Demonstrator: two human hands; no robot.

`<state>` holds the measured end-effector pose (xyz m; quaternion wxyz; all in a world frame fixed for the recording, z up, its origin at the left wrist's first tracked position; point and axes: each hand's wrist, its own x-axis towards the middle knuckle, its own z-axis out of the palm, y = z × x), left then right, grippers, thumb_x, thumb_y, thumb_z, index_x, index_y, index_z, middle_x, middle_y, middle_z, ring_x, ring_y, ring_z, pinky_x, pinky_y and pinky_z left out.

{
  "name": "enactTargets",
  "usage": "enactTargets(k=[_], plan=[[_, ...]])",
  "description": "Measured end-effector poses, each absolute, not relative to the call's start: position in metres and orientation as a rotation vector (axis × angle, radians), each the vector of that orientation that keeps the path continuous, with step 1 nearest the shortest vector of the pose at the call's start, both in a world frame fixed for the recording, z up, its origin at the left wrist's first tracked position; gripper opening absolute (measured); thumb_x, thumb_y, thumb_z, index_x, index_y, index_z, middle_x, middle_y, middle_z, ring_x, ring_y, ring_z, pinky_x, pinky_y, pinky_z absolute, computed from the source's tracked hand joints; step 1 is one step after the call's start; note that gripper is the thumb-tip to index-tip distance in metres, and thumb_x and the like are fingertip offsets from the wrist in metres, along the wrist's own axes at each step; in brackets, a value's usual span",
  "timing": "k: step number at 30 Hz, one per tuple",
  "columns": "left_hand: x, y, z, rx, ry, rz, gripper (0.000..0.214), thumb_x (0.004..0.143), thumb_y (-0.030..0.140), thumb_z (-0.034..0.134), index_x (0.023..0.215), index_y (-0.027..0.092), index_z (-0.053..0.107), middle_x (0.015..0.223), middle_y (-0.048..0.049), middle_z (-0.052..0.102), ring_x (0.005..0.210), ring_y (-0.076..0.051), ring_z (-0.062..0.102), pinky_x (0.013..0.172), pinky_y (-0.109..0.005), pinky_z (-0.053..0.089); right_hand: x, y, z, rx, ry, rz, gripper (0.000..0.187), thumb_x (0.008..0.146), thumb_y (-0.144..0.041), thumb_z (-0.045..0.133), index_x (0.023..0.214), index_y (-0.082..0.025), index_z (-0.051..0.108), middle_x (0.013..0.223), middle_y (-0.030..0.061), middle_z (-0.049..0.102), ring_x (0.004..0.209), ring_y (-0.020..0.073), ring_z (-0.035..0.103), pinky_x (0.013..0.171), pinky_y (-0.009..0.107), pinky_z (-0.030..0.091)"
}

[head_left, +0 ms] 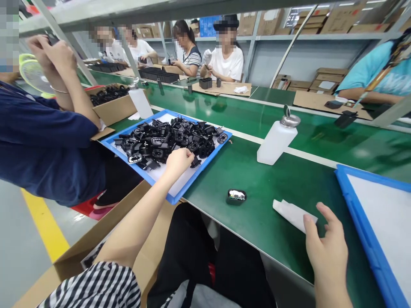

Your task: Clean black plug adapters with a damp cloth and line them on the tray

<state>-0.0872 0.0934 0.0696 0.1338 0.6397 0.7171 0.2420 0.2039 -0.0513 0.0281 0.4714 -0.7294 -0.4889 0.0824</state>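
My left hand [179,163] reaches over a blue-rimmed tray [175,198] heaped with black plastic housings [160,141]. Its fingers are pinched together, and a small black part [195,162] shows right at the fingertips; whether it is gripped I cannot tell. My right hand [329,248] hovers at the right, thumb and forefinger apart, nothing between them. Beside that thumb a folded white cloth or paper [293,214] lies on the green work surface [257,188]. Between my hands stands one oval black housing [236,196] with white material and a bit of circuit board visible inside.
A white pump bottle [276,141] stands ahead of me, another bottle [140,102] beyond the tray. At the right is a second blue-rimmed tray [362,222] with a white base. A person in dark blue [48,137] sits close on my left. An open carton [96,239] is below.
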Motion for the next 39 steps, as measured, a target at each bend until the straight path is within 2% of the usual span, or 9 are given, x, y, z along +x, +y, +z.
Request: enactTargets(k=[6,9,12,17,25,30,32,35,39], plan=[[-0.079,0.088,0.078,1.604,1.72,0.89,0.017,0.067,0.029,0.048,0.063,0.015,0.056,0.045,0.0012,0.052,0.043,-0.009,0.047,0.046,-0.02,0.038,0.197,-0.052,0.03,-1.671,-1.193,0.112,0.031,0.076,-0.033,0.042,0.102,-0.019,0.049,0.108,0.0074,0.048,0.102,0.028,0.041,0.088,0.048,0.03],[-0.057,0.073,0.083,1.471,1.499,1.008,0.014,0.064,0.027,0.054,0.061,0.013,0.057,0.046,0.002,0.053,0.042,-0.007,0.046,0.045,-0.019,0.038,0.179,-0.05,0.033,-1.554,-1.308,0.086,0.024,0.078,-0.029,0.042,0.097,-0.019,0.051,0.097,0.0072,0.053,0.089,0.024,0.049,0.08,0.043,0.039],[-0.032,0.051,0.084,1.499,1.424,1.131,0.012,0.065,0.026,0.055,0.063,0.014,0.058,0.055,0.0022,0.058,0.049,-0.008,0.052,0.049,-0.018,0.041,0.151,-0.045,0.039,-1.371,-1.588,0.043,0.023,0.078,-0.024,0.045,0.099,-0.02,0.05,0.094,0.0073,0.052,0.085,0.0218,0.051,0.075,0.038,0.043],[-0.006,0.02,0.079,1.769,1.512,1.228,0.011,0.069,0.027,0.053,0.068,0.019,0.059,0.066,0.0035,0.062,0.059,-0.009,0.056,0.058,-0.018,0.043,0.111,-0.028,0.05,-1.219,-1.904,-0.003,0.033,0.079,-0.02,0.043,0.112,-0.017,0.041,0.119,0.0129,0.035,0.097,0.0222,0.045,0.079,0.037,0.043],[0.006,0.009,0.075,2.314,1.45,1.434,0.021,0.078,0.031,0.042,0.076,0.017,0.058,0.076,-0.0014,0.063,0.069,-0.011,0.056,0.066,-0.02,0.043,0.106,-0.012,0.056,-1.304,-1.689,-0.063,0.022,0.076,-0.021,0.045,0.098,-0.016,0.046,0.102,0.0109,0.05,0.095,0.0209,0.046,0.076,0.035,0.045],[-0.003,0.01,0.054,2.06,1.238,1.368,0.026,0.076,0.028,0.044,0.098,0.016,0.049,0.092,-0.0045,0.06,0.082,-0.012,0.054,0.071,-0.024,0.044,0.114,-0.007,0.049,-1.331,-1.616,-0.08,0.013,0.073,-0.015,0.042,0.083,-0.016,0.051,0.09,0.0095,0.054,0.085,0.0194,0.05,0.073,0.035,0.045],[-0.009,0.01,0.043,1.895,1.266,1.253,0.033,0.071,0.029,0.051,0.1,0.017,0.046,0.098,-0.0051,0.058,0.086,-0.013,0.053,0.071,-0.026,0.044,0.121,-0.006,0.046,-1.329,-1.546,0.074,0.012,0.071,-0.013,0.042,0.075,-0.017,0.052,0.084,0.0069,0.055,0.08,0.0174,0.052,0.071,0.033,0.046],[-0.013,0.01,0.031,1.789,1.278,1.068,0.046,0.062,0.027,0.059,0.104,0.018,0.044,0.106,-0.0062,0.053,0.092,-0.016,0.05,0.075,-0.028,0.043,0.132,-0.005,0.044,-1.277,-1.301,0.616,0.007,0.067,-0.019,0.051,0.073,-0.018,0.055,0.08,0.0038,0.056,0.075,0.0158,0.053,0.068,0.03,0.046],[-0.011,0.012,0.022,1.797,1.202,0.944,0.051,0.058,0.026,0.062,0.105,0.02,0.043,0.105,-0.004,0.053,0.096,-0.016,0.049,0.082,-0.03,0.039,0.143,-0.003,0.045,-1.051,-0.901,1.193,0.022,0.054,-0.021,0.065,0.076,-0.021,0.058,0.081,0.0003,0.055,0.081,0.0154,0.052,0.072,0.029,0.044]])
